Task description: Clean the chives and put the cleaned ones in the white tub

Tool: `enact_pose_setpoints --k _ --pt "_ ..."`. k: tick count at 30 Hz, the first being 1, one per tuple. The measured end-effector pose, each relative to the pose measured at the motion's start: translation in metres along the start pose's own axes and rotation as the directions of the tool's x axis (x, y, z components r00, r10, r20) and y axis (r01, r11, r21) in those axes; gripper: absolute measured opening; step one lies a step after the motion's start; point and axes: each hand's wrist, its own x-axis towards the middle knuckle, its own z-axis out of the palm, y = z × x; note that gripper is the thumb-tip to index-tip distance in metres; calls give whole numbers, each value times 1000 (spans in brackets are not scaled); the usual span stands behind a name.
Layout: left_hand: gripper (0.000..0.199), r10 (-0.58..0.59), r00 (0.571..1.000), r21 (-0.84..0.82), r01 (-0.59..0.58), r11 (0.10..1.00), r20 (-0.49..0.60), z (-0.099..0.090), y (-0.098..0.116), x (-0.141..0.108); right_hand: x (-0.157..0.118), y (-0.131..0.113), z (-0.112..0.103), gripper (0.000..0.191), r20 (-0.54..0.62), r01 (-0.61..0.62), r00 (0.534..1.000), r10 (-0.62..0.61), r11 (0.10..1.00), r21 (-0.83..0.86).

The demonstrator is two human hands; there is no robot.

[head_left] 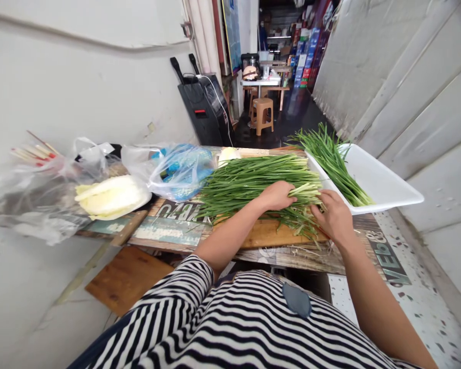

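A large pile of garlic chives [249,177] lies across a wooden cutting board [269,233], pale stem ends to the right. My left hand [278,196] is closed around a small bunch of the chives near their pale ends. At those stem ends, my right hand [333,215] has its fingers bent and pinched against the tips; what exactly lies between them is hidden. Loose trimmings [301,225] are scattered on the board below my hands. More chives [336,169] rest in a white plastic tray [388,179] at the right, leaves hanging over its far left corner.
On the table's left stand a halved napa cabbage [113,197], a blue item in a clear plastic bag [182,171] and other bags [42,189]. A knife-like wooden handle [129,228] juts over the front edge. Beyond are a black speaker-like case [203,107] and a brown stool [262,115].
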Motion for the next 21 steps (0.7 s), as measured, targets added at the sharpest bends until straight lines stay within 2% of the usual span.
enact_pose_setpoints --k 4,6,8,10,13,18,21 --pt "17 0 1000 -26 0 1000 8 -2 1 0 2 -2 -4 31 111 19 994 -13 998 -53" --pt "16 6 1000 -36 -6 999 7 -4 0 -2 3 -1 -3 34 161 7 987 -12 1000 29" --pt "16 16 1000 -50 -16 999 11 -6 0 -3 4 0 0 39 180 -70 983 34 978 195" --pt "17 23 1000 -67 -22 998 20 -7 0 -4 3 -1 3 44 219 -226 964 149 894 386" --pt "16 18 999 -74 -16 997 31 -6 0 -6 2 -4 7 46 287 -448 894 345 702 554" --pt "16 15 999 -52 -14 999 30 -4 1 -5 5 -7 14 35 246 -538 827 506 583 608" --pt "16 5 1000 -59 -4 998 31 -5 1 -6 7 0 14 39 154 -571 730 666 470 673"
